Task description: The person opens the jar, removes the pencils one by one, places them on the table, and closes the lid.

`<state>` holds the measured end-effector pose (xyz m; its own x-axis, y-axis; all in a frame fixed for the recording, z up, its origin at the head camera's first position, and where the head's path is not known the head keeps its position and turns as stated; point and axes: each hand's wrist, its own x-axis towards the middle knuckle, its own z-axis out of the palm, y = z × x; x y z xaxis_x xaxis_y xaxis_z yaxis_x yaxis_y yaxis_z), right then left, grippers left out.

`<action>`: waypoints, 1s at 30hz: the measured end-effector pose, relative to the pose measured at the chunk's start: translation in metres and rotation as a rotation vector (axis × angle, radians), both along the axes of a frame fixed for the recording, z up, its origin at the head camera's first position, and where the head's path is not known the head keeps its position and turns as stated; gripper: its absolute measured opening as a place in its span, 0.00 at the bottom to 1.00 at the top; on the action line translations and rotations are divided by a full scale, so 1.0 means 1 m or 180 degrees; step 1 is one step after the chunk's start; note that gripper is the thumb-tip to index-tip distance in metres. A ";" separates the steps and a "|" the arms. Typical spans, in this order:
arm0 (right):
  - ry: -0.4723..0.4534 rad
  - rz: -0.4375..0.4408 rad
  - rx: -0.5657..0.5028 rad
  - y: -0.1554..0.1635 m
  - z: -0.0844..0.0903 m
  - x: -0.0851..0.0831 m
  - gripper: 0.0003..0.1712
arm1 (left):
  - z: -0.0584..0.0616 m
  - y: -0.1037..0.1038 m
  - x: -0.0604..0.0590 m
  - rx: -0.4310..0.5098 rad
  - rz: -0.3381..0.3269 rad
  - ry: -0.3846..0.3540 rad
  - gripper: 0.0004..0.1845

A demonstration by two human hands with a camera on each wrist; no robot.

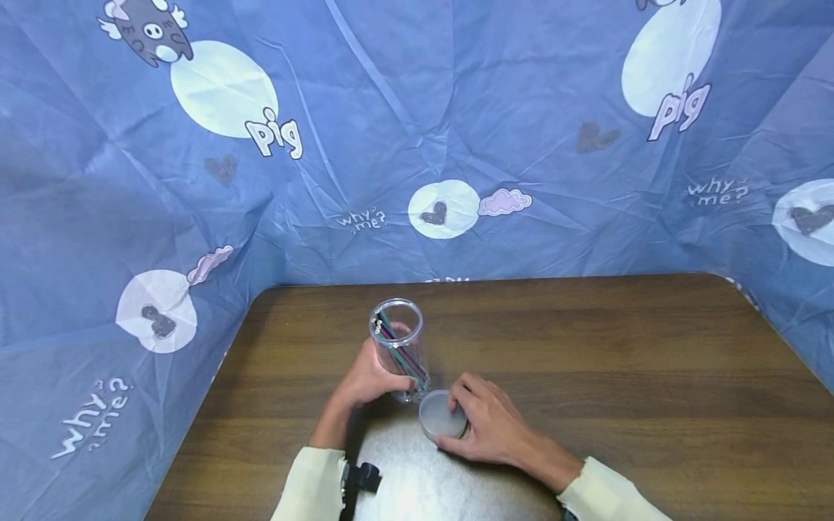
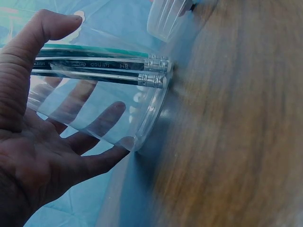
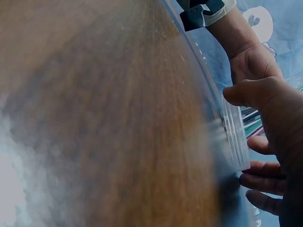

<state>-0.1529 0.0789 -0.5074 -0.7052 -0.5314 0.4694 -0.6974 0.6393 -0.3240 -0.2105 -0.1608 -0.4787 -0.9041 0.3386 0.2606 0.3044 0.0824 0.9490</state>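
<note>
A tall clear plastic jar point(image 1: 394, 345) stands upright on the table. My left hand point(image 1: 368, 375) grips its side, thumb across the front and fingers round the back. Several pencils point(image 2: 102, 65) lean inside it, dark and green, with silver ferrules at the jar's base; one is marked HB. Just right of the jar, a round translucent lid point(image 1: 439, 412) lies at table level. My right hand point(image 1: 487, 421) holds that lid by its edge, thumb on the near side. In the right wrist view the lid point(image 3: 235, 135) shows side-on with a ridged rim.
The brown wood-grain table point(image 1: 619, 362) extends widely to the right. A blue printed cloth point(image 1: 365, 145) hangs behind it and at both sides. Bright glare point(image 1: 417, 485) covers the table near the front edge. A black device point(image 1: 365, 477) sits at the left sleeve.
</note>
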 end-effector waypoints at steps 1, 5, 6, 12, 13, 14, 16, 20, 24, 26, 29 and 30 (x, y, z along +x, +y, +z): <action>0.0001 0.0006 0.0014 0.000 0.000 0.000 0.30 | 0.000 0.000 0.000 -0.0003 0.0003 0.0002 0.43; -0.0011 0.0029 0.0065 -0.001 0.000 -0.001 0.30 | -0.001 0.000 0.000 -0.0024 0.0018 0.0001 0.43; -0.0018 0.0034 0.0075 -0.001 0.000 -0.001 0.30 | -0.001 0.000 -0.001 -0.0032 0.0020 0.0000 0.43; -0.0049 0.0027 0.0127 -0.002 -0.001 -0.001 0.31 | 0.001 -0.001 0.000 -0.0058 0.0037 0.0030 0.43; -0.0048 0.0022 0.0131 -0.002 -0.001 -0.001 0.31 | 0.001 -0.001 0.000 -0.0066 0.0042 0.0036 0.43; -0.0048 0.0020 0.0130 -0.002 -0.001 -0.001 0.31 | 0.001 -0.001 0.000 -0.0072 0.0046 0.0041 0.43; -0.0041 0.0014 0.0123 -0.002 -0.001 -0.001 0.31 | 0.002 -0.001 0.000 -0.0083 0.0047 0.0048 0.43; -0.0028 0.0010 0.0108 -0.002 -0.002 0.000 0.31 | 0.002 0.000 0.000 -0.0098 0.0049 0.0063 0.43; -0.0030 0.0005 0.0125 -0.001 -0.002 0.000 0.31 | 0.000 -0.001 0.000 -0.0112 0.0043 0.0088 0.43; -0.0032 -0.0002 0.0151 -0.001 -0.001 0.000 0.32 | 0.000 -0.001 0.000 -0.0099 0.0031 0.0103 0.43; -0.0050 -0.0020 0.0192 0.000 0.000 0.001 0.34 | -0.001 -0.001 -0.001 -0.0059 -0.0003 0.0114 0.43; -0.0066 -0.0028 0.0204 0.000 0.000 0.001 0.35 | 0.000 -0.002 -0.001 -0.0055 -0.0009 0.0121 0.43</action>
<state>-0.1519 0.0785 -0.5069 -0.7192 -0.5537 0.4198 -0.6852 0.6652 -0.2966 -0.2114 -0.1625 -0.4792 -0.8927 0.3460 0.2888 0.3404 0.0978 0.9352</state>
